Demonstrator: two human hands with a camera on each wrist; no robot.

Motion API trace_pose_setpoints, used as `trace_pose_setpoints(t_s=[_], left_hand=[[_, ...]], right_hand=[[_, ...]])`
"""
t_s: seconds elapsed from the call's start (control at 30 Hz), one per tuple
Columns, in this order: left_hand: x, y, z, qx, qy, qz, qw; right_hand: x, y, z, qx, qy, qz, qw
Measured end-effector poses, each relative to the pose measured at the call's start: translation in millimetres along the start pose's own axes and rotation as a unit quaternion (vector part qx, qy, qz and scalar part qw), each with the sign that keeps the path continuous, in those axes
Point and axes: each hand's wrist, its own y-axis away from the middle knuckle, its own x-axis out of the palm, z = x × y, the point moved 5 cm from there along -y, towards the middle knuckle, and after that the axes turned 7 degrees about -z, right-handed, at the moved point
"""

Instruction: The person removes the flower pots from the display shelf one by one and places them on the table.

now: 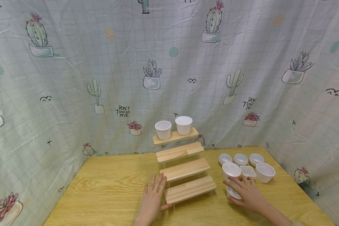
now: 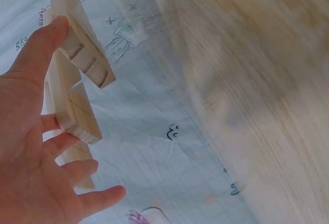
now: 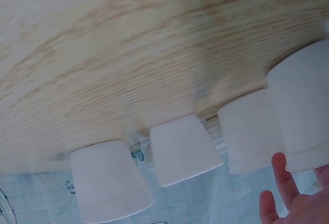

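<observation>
A pale, creased cloth backdrop [image 1: 101, 62] printed with potted cacti and a faint grid hangs around three sides of the light wooden worktop [image 1: 107, 188].

The right hand [image 1: 247, 192] covers most of a white bowl [image 1: 232, 192]; the left wrist view's table [image 2: 267, 80] is blurred.

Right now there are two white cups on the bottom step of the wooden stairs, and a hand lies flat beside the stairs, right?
Not quite. The two white cups stand on the top step of the wooden stairs, as the head view shows. The left hand does lie flat beside them.
</observation>
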Motion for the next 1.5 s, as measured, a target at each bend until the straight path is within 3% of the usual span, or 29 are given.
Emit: trace_pose_setpoints(t_s=[0.3,0.7,1.2,1.5], left_hand=[[1.4,0.3,-0.5,0.002,0.003,-0.012,0.9999],[1.9,0.6,0.6,-0.004,-0.001,0.003,1.0],[0.0,0.5,-0.9,0.0,0.004,-0.013,0.9999],[1.0,-0.1,-0.7,-0.001,0.007,-0.012,0.9999]], right_hand=[[-3.8,0.3,0.7,-0.01,-0.006,-0.01,1.0],[-14.9,-9.4,2.2,-0.006,0.002,-0.039,0.999],[-33.3,-42.7,19.5,0.049,0.001,-0.01,0.999],[-39.1,-69.5,28.0,0.032,-0.001,-0.038,0.999]])
